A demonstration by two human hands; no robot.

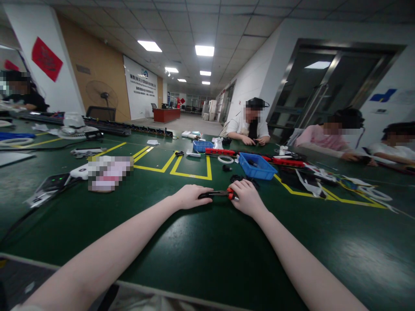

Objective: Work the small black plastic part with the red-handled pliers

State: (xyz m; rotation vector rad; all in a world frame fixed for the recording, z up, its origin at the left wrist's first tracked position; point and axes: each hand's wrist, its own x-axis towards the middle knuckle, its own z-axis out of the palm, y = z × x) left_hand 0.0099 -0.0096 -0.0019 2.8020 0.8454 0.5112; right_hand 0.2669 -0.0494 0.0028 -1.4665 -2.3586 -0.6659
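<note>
- Your left hand (191, 196) and right hand (248, 198) both grip the red-and-black tool (221, 193), well inside the near edge of the worktop (201, 255).
- If either grip slackens, it could twist and drop.

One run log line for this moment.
left hand: on red-handled tool, black end; right hand: on red handle; nearer blue bin: beyond hands

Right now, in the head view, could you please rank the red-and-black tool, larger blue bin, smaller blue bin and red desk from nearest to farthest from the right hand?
From the right hand:
1. Red-and-black tool: at its fingers.
2. Larger blue bin: just beyond, slightly right.
3. Smaller blue bin: farther across, left.
4. Red desk: background, left.
</note>
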